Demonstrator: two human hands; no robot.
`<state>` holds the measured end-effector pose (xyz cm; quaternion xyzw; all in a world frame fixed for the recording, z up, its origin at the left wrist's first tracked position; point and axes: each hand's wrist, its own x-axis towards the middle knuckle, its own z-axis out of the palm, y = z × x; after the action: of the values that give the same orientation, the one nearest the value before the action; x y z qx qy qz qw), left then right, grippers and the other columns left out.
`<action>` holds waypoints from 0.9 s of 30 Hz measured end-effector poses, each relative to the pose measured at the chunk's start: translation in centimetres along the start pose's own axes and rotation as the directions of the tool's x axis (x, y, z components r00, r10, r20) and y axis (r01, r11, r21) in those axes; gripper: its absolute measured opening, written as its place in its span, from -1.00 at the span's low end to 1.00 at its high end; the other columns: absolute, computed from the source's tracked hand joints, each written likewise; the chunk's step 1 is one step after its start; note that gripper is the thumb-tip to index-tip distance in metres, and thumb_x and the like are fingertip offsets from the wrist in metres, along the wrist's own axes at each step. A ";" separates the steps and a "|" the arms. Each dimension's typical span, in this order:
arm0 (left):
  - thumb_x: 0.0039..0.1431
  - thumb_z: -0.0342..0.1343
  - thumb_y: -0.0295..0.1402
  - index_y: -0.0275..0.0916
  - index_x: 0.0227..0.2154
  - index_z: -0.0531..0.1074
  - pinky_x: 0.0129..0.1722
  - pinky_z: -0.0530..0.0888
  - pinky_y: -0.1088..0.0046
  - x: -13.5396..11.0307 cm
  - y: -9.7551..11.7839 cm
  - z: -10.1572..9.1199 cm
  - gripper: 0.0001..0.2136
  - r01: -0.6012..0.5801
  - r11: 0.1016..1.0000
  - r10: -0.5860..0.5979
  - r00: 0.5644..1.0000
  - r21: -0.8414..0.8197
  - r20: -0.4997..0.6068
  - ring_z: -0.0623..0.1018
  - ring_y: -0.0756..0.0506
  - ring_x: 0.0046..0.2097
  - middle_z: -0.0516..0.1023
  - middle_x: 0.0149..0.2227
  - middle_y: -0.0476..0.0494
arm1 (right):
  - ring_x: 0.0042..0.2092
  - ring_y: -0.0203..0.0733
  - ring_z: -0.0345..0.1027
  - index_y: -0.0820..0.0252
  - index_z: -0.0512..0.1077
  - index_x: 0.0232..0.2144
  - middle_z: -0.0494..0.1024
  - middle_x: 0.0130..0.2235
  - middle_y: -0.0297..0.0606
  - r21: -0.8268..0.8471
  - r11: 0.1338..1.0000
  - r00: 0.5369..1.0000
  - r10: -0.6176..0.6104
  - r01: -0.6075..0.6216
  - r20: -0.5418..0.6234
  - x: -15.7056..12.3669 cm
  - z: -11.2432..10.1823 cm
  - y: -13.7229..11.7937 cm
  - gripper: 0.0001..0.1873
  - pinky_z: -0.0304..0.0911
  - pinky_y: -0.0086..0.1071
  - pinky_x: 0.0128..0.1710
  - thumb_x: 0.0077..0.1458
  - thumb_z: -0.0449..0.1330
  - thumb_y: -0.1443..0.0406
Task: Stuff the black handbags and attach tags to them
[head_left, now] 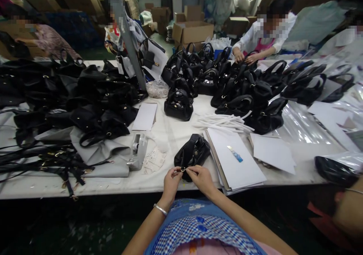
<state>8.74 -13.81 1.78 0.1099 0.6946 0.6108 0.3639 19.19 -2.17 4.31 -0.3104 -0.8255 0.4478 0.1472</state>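
A small black handbag [190,153] sits close to the table's front edge, its near end facing me. At that end is a gold-coloured metal ring [183,169]. My left hand [171,180] pinches the ring from the left, thumb and fingertips together. From the other side, my right hand [203,179] has its fingertips closed on the same ring. Whether a thread or other small part is also between the fingers is too small to tell. Just right of the handbag lies a stack of white boards [236,168], with a blue-and-silver cutter blade [235,154] on top.
Black handbags [178,105] crowd the table's middle and right; a big black pile [85,92] covers the left. Straps with gold clips [56,164], a tape dispenser [138,151] and white strips [224,122] lie nearer. A grey post [130,39] rises behind. Co-workers stand across the table.
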 end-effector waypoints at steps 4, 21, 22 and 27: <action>0.00 0.24 -0.23 -0.24 -0.33 0.50 -0.31 0.48 0.46 0.6 -0.2 0.3 -0.78 -0.216 0.942 0.241 0.968 0.258 -0.072 0.52 -0.08 -0.31 0.52 -0.23 -0.18 | -0.30 -0.22 0.44 0.10 0.61 -0.30 0.60 -0.35 -0.25 -0.043 0.999 1.000 0.015 -0.014 0.018 0.2 0.3 -0.2 -0.78 0.24 -0.44 -0.30 0.15 0.14 0.24; -0.16 0.22 0.11 -0.25 -0.33 0.55 -0.28 0.54 0.38 -1.5 1.5 -2.6 -0.50 -0.065 0.934 0.059 0.998 0.351 0.026 0.56 -0.25 -0.16 0.60 -0.23 -0.24 | -0.19 -0.23 0.42 0.10 0.57 -0.29 0.59 -0.32 -0.35 -0.060 0.990 0.939 -0.101 0.127 0.329 -0.3 -0.4 2.2 -0.74 0.21 -0.48 -0.11 -0.08 0.23 0.43; -0.20 0.23 0.14 -0.26 -0.36 0.54 -0.37 0.54 0.40 -1.4 1.8 -2.1 -0.47 -0.068 0.947 0.067 0.998 0.313 0.014 0.57 -0.24 -0.20 0.59 -0.21 -0.26 | -0.16 -0.23 0.42 0.10 0.57 -0.28 0.60 -0.29 -0.35 -0.060 0.988 0.933 -0.112 0.141 0.342 -0.3 -0.4 2.5 -0.70 0.20 -0.47 -0.08 -0.09 0.21 0.46; -0.24 0.24 0.15 -0.24 -0.44 0.51 -0.67 0.35 0.52 -1.0 2.7 0.3 -0.49 -0.083 0.994 0.083 0.996 0.076 -0.009 0.49 -0.05 -0.50 0.60 -0.13 -0.27 | -0.15 -0.23 0.43 0.14 0.58 -0.29 0.59 -0.20 -0.31 0.029 0.991 0.921 -0.133 0.131 0.366 -0.5 0.4 3.6 -0.69 0.24 -0.51 -0.14 -0.12 0.19 0.48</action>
<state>8.84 -13.60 4.67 0.1487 0.7141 0.5994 0.3296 20.77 -1.29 1.11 -0.1647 -0.8566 0.4886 0.0206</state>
